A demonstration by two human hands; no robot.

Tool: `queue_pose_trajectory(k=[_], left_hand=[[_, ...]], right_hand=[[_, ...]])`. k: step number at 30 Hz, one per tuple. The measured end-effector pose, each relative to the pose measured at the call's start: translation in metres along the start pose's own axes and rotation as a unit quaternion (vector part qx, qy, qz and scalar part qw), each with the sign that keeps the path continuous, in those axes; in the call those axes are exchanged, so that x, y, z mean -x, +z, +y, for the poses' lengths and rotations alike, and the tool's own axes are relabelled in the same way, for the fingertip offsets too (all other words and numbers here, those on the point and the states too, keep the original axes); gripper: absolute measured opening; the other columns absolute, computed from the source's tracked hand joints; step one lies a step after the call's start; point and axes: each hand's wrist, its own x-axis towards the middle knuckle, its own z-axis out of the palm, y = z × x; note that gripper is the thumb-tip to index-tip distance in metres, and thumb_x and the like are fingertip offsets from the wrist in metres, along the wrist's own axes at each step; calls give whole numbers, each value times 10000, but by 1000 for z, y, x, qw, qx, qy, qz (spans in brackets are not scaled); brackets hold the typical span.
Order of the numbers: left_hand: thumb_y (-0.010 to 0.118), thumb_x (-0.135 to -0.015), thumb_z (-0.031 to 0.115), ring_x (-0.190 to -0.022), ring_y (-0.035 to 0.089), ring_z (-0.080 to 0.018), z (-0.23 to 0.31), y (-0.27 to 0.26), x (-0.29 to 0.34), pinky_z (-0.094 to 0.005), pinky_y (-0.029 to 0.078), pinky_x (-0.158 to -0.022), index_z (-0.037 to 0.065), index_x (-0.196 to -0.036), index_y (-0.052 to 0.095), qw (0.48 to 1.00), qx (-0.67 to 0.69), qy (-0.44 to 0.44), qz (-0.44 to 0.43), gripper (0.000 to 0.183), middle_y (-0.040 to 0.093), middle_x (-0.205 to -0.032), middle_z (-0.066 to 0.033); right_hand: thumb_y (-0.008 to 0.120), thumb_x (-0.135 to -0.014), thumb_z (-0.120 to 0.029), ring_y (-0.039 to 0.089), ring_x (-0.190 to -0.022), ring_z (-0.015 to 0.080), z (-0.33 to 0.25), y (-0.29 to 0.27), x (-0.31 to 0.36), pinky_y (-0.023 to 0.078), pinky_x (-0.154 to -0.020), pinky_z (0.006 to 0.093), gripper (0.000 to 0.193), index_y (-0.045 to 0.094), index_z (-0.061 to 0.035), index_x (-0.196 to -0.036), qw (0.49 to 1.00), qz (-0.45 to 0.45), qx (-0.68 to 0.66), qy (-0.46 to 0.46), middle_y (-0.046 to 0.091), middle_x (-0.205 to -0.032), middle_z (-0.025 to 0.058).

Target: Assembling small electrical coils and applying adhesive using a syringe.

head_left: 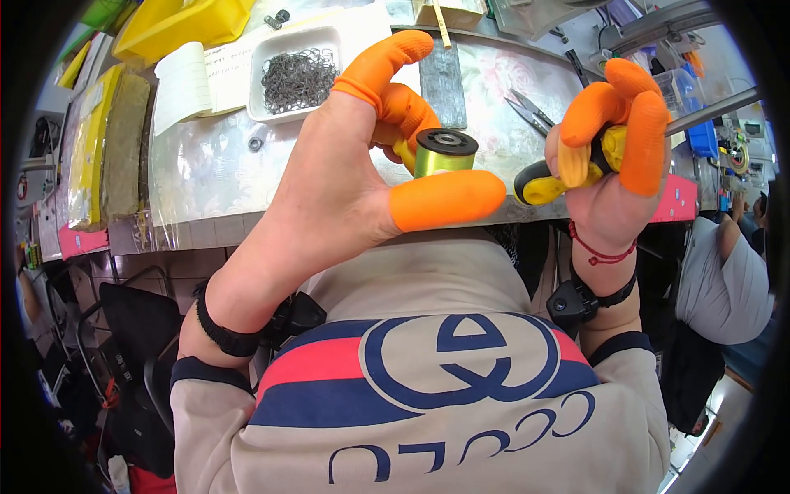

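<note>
My left hand (337, 177), with orange finger cots on its fingers, grips a small spool (445, 153) between thumb and fingers. The spool has a black end disc with a centre hole and is wound with shiny yellow-green line. Closed in my right hand (613, 156), also in orange finger cots, is a screwdriver (543, 183) with a yellow and black handle; its metal shaft points off to the right. Both hands are raised over the near edge of the table, apart from each other. The spool's underside is hidden behind my left thumb.
A white tray (257, 97) of small dark wire rings stands beyond my left hand, by a paper notebook (183, 82). A pointed two-jawed metal tool (531, 114) lies between the hands. Yellow bins (177, 29) and a yellow-sided block (97, 148) stand left; another person (716, 280) sits right.
</note>
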Motion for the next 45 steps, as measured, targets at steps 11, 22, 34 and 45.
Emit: queue_pose_trajectory(k=[11,22,34,45], left_hand=[[721,-612,68,-769,529,-110,14,-8,-3,-237,401,-754,14,-1276,269,1000,19,6,14,805,544,-843,-55],[745,-613,125,-833,568,-169,59,-25,-12,-260,436,-762,-23,-1258,272,987,47,132,81,813,585,-875,-134],[776,-589,164,-791,570,-157,82,-28,-18,-247,431,-742,-10,-1260,285,976,29,193,93,849,581,-848,-128],[777,-600,158,-819,578,-161,88,-27,-19,-265,438,-769,1,-1264,290,974,17,208,92,838,589,-887,-144]], right_hand=[[436,-899,-211,499,-490,95,1,8,-2,382,-457,191,289,500,26,-1052,999,11,-42,-23,599,-704,122],[452,-893,-197,482,-498,81,-3,6,7,374,-459,193,258,490,19,-1028,999,27,-43,-7,591,-707,115],[452,-892,-171,480,-506,77,-7,5,12,380,-473,192,239,488,16,-1037,998,33,-45,3,589,-717,111],[445,-896,-172,482,-512,75,-6,2,15,382,-479,189,235,487,13,-1035,998,33,-51,13,590,-720,109]])
